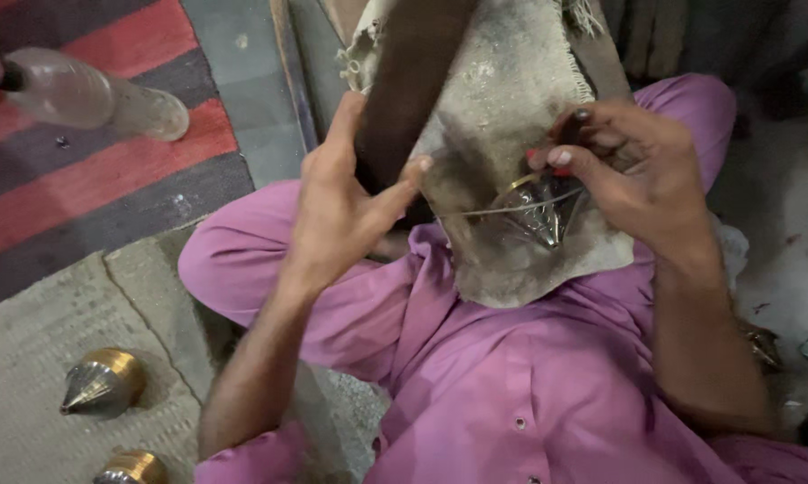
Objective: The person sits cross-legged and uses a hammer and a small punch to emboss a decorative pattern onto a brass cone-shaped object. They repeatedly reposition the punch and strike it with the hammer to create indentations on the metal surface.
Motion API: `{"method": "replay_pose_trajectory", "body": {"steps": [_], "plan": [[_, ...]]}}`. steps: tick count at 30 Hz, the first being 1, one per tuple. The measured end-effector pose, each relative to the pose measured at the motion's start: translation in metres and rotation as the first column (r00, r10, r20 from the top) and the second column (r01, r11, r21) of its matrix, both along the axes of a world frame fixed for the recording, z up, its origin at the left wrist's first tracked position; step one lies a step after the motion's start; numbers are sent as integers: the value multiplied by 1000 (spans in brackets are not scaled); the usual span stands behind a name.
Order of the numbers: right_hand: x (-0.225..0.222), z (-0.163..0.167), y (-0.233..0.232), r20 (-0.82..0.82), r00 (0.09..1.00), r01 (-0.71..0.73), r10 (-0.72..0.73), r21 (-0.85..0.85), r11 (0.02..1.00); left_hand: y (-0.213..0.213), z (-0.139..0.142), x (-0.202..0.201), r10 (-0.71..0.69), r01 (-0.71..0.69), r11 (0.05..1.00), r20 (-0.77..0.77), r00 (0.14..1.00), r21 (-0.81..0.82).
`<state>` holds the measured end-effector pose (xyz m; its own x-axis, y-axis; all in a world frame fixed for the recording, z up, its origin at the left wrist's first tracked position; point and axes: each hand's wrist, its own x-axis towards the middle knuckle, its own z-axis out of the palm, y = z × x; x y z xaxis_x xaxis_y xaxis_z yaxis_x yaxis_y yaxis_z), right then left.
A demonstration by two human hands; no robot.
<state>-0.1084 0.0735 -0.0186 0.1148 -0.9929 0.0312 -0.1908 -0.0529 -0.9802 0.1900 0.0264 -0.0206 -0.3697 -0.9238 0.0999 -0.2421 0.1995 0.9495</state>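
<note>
Fingers of right hand (633, 170) curled shut around dark tool (573, 134), tip hidden against pointed metal piece (538, 215) on worn cloth (512, 99); blurred there. Left hand (346, 202) clamped on dark wooden post (404, 81), top cut off. Beyond: two brass cones (104, 381) on mat, one cropped; plastic bottle (90, 94).

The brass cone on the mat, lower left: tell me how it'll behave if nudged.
The brass cone lies on its side on the mat, so it would probably roll in a curve around its tip. Its solid metal look suggests it is heavy for its size, and stiff.
</note>
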Motion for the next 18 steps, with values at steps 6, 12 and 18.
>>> {"method": "replay_pose_trajectory", "body": {"steps": [6, 12, 18], "plan": [[-12, 1, -7, -145, 987, -74, 70, -24, 997, -16, 27, 2, -28, 83, 984, 319, 947, -161], [-13, 1, -11, -154, 986, -68, 63, -29, 997, -25, 33, -5, -44, 148, 960, 393, 918, -239], [-17, -2, -12, -92, 994, -68, 62, -71, 995, -29, 33, -20, -101, 137, 981, 248, 964, -135]]}}
